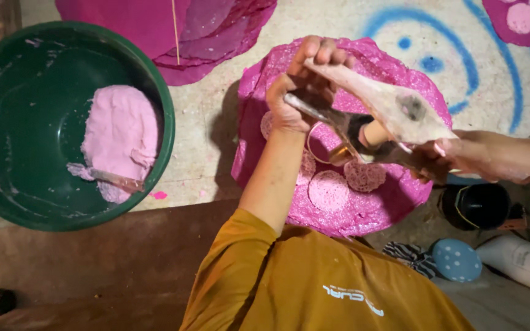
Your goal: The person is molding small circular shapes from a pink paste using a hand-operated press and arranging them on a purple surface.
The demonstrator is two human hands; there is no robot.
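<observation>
A pale concrete floor (216, 122), sprayed with blue loops and dots, is lying under everything, and it is giving way to a brown strip nearer the person. A big green basin (7, 202) is sitting at the left. It is holding a lump of pink dough (121, 132), and a smeared scraper (115, 179) is lying against the lump's lower edge. More magenta sheets (148, 24) are overlapping at the top.

In the middle a round magenta mat (394, 67) is lying flat on the floor, and the press (394, 107) is hanging above it, clear of its surface. This is a long, dough-caked lever tool with metal arms and a round cup at its lower end. The left hand (299, 92) is reaching up from an ochre sleeve and clenching the far ends of the levers. The right hand (486, 156) is coming in from the right and gripping the near end tightly. Both hands are therefore closed on the one tool.

Lacy pink rounds (329, 190) are lying on the mat just below the cup, close together, some touching. A black pot (476, 205) and a blue dotted ball (456, 260) are sitting off the mat's lower right edge.

Judging by this, the work is at the squeezing stage, with the press poised over the mat beside the finished rounds. I cannot tell whether dough is coming out of the cup. Another round would call for a bare patch of mat under the cup. It would also call for steady pressure from both hands, with the tool held level and clear of the neighbouring rounds.
</observation>
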